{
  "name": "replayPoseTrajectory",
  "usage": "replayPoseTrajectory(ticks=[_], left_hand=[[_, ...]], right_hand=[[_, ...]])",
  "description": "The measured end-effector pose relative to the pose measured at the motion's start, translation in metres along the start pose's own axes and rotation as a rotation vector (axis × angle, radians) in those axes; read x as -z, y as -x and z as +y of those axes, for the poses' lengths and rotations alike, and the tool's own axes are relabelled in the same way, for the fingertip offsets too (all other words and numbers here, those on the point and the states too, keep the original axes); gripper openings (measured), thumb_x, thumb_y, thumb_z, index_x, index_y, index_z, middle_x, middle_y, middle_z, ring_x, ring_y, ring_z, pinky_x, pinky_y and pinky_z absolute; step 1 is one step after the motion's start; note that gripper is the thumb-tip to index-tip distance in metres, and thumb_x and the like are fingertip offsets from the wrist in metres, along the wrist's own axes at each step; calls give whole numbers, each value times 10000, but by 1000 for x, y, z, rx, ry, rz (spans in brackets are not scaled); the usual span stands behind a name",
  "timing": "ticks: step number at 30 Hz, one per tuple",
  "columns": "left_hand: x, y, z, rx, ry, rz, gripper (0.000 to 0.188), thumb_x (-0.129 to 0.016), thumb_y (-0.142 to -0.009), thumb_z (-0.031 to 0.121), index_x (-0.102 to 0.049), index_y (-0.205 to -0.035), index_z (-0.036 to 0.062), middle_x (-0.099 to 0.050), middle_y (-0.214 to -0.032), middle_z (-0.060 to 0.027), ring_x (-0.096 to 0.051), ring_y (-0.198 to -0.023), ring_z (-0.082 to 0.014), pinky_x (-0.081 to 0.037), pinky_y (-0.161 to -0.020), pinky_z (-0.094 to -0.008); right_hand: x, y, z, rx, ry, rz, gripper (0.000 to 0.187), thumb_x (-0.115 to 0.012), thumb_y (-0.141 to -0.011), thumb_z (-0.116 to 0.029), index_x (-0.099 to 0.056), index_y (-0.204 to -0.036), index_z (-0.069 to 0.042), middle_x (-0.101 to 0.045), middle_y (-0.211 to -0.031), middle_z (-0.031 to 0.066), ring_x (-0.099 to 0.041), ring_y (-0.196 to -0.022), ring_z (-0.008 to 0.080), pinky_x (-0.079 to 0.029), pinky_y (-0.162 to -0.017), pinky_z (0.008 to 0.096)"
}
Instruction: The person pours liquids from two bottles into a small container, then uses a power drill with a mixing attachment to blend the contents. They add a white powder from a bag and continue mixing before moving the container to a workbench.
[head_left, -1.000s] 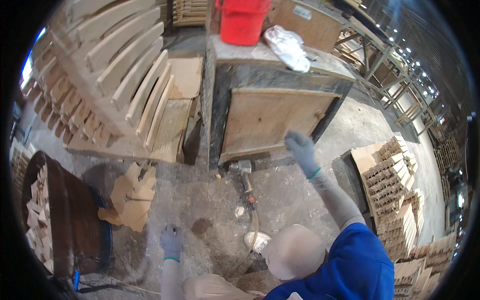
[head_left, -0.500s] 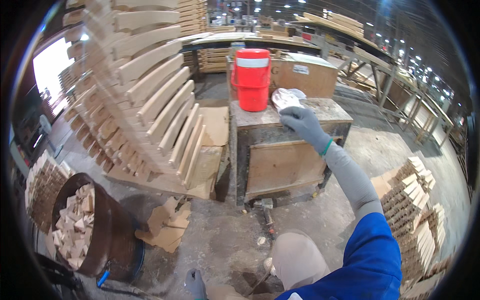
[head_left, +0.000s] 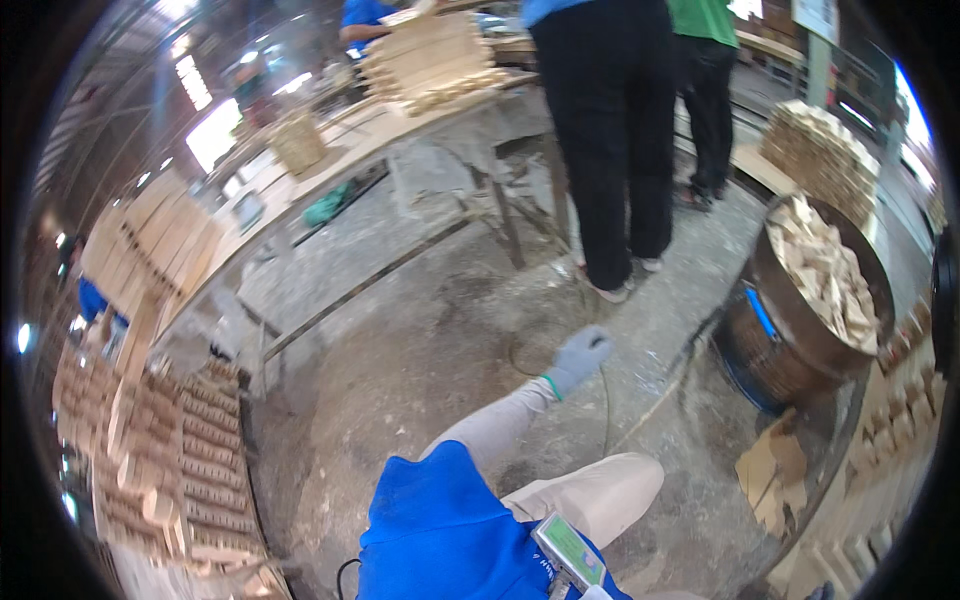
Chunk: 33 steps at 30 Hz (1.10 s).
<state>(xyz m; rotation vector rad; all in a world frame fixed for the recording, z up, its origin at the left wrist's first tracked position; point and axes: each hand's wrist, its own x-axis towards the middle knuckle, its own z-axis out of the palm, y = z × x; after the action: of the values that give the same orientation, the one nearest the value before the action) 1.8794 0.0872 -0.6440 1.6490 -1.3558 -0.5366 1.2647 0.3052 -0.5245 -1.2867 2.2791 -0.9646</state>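
Left hand [head_left: 578, 360] stretched out above the floor [head_left: 340, 380]!
Gloved fingers curled, though any grip I couldn't tell; the hose [head_left: 607, 410] lay on the floor near it, the barrel [head_left: 790, 350] well rightward.

- The view swings to another side, so the brown drum [head_left: 750, 350] of wood bits moves from the left to the right.
- The torn cardboard [head_left: 775, 470] moves to the right too.
- The left hand [head_left: 580, 362] was low down; now it reaches out over the floor with its fingers bent.
- The right hand was up by the white cloth; now it is not in plain sight.
- The red bucket, the cloth and the cabinet are gone from view.
- Now a person in black trousers [head_left: 605, 120] shows, and one in a green top [head_left: 705, 22].
- A long table [head_left: 350, 150] comes into view.
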Motion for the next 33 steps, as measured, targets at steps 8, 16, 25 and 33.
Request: replayPoseTrajectory(ticks=[8,16,25,33], left_hand=[[298,20,10,74,-284,1053,475,-700,-715,326,-536,-1018,-2,-555,-832,-138,-531,-750,-250,-438,-658,-371],[554,24,52,754,-1224,1106,675,-563,-686,638,-601,-1102,107,-584,-1111,-134,-516,-1050,-314,-394,-839,-475],[655,-27,5,489,-1136,694,775,-441,-718,683,-575,-1173,70,-544,-1214,-192,-497,-1167,-299,-371,-961,-385],[692,-3,2,490,-497,624,502,-715,-673,429,-654,-942,9,-635,-910,-95,-610,-732,-176,-472,-614,-295]], right_hand=[[-150,-73,-74,397,-22,-525,432,-558,-888,-241,-496,-1218,30,-579,-1095,136,-538,-964,218,-433,-833,324],[-301,-96,-75,217,-155,-658,304,-585,-799,-127,-557,-1061,24,-576,-755,56,-500,-544,104,-437,-456,226],[-240,-24,-116,33,4,-629,352,-570,-853,-128,-546,-1181,-4,-582,-1010,88,-518,-813,107,-439,-645,238],[-196,11,-163,171,163,-527,480,-596,-837,-219,-492,-1229,39,-528,-1206,170,-511,-1009,241,-402,-883,331]])
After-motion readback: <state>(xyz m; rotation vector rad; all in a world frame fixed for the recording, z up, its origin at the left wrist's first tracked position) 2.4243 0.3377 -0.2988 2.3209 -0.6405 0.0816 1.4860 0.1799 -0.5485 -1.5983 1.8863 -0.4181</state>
